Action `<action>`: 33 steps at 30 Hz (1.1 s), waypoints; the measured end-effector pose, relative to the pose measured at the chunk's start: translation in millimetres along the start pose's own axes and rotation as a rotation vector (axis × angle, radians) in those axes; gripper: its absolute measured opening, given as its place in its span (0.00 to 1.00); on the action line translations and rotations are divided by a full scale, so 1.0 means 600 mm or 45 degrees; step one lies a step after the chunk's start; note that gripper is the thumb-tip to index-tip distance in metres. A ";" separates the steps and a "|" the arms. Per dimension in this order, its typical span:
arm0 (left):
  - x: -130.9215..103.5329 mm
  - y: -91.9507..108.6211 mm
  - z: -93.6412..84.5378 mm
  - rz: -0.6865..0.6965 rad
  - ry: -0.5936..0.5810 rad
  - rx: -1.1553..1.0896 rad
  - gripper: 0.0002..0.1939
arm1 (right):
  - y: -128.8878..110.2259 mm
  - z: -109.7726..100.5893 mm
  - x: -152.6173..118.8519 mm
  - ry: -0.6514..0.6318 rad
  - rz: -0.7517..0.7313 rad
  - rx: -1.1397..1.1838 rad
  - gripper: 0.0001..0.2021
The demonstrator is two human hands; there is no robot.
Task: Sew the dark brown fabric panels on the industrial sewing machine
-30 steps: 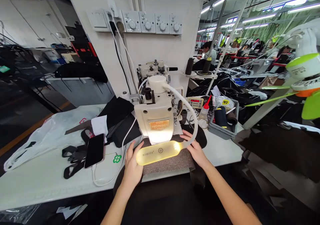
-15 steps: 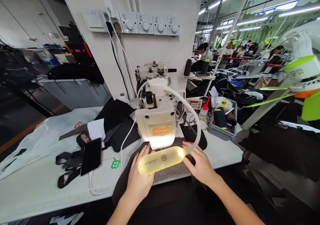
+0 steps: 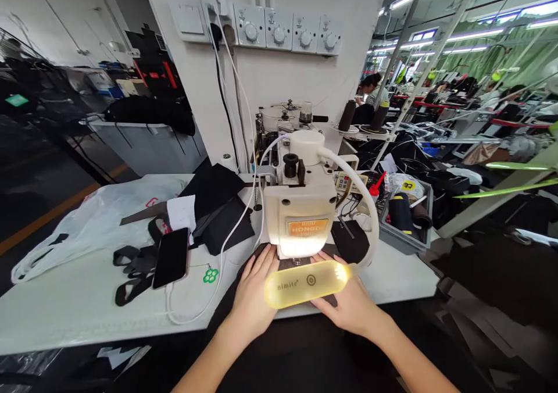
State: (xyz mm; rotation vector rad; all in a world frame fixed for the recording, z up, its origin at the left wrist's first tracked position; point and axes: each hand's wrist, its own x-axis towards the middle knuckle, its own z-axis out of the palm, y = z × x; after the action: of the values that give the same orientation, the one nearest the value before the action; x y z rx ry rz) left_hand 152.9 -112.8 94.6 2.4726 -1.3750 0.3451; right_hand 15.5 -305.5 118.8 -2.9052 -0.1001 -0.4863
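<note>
A white sewing machine [image 3: 300, 207] stands at the centre, its lower front brightly lit. Dark fabric [image 3: 231, 300] lies on the table under the machine head and runs down over the front edge. My left hand [image 3: 257, 291] rests flat on the fabric left of the needle area, fingers stretched forward. On the right, my right hand [image 3: 349, 300] lies on the fabric with its fingers spread, partly behind the lamp. The glowing lamp [image 3: 296, 285] hangs on a white bent neck between my hands and hides part of the fabric and some fingertips.
At left on the white table [image 3: 78, 317] are a phone [image 3: 171, 258], black straps [image 3: 133, 256], a plastic bag [image 3: 104, 213] and dark cloth pieces [image 3: 226, 224]. A grey bin [image 3: 403, 239] with thread spools stands at right. A person [image 3: 375, 93] sits in the background.
The view has shifted, so the machine and table appear further right. My right hand has moved closer to my left hand, and less of the fabric shows between them.
</note>
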 end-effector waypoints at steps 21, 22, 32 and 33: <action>-0.013 -0.040 -0.041 -0.063 -0.203 -0.227 0.27 | 0.002 0.019 -0.030 0.011 0.092 -0.138 0.31; -0.015 -0.041 -0.040 -0.057 -0.191 -0.231 0.27 | 0.004 0.021 -0.030 -0.015 0.094 -0.150 0.30; -0.018 -0.046 -0.031 -0.032 -0.128 -0.271 0.28 | 0.030 0.037 -0.041 -0.010 0.082 -0.350 0.32; -0.017 -0.047 -0.031 -0.030 -0.132 -0.276 0.28 | 0.029 0.035 -0.041 0.002 0.077 -0.361 0.31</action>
State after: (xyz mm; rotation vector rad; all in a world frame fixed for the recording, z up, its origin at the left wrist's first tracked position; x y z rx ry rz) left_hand 170.4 -84.2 104.8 2.3537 -1.3442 0.0589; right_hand 0.6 -318.9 88.0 -3.1717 0.0617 -0.5316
